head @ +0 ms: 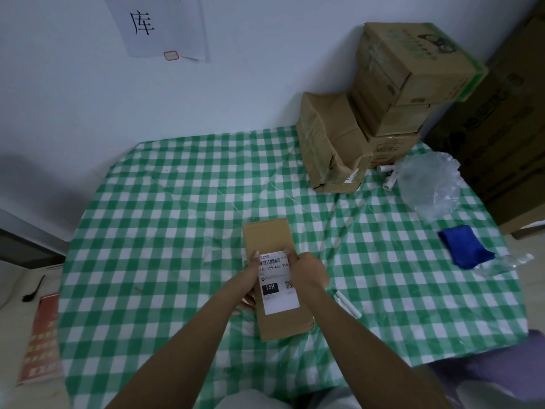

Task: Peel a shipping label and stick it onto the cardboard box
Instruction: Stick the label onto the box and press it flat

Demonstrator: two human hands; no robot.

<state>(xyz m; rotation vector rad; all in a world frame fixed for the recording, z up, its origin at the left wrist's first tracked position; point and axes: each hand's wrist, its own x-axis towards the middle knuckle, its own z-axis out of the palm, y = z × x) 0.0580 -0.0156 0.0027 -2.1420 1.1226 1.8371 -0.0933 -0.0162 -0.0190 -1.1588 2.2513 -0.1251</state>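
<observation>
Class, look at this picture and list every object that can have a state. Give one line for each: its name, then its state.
Shipping label: lying on the box top, held at its far corners.
Small cardboard box: closed, flat on the tablecloth.
Left hand: on the label's left edge.
Right hand: on the label's right edge.
Stacked boxes: closed, taped.
Blue cloth: crumpled.
Plastic bag: crumpled.

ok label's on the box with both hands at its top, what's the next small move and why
Probably press and smooth downward. The label lies on the box, with the left hand and right hand only at its top corners, so the lower half looks unpressed.
</observation>
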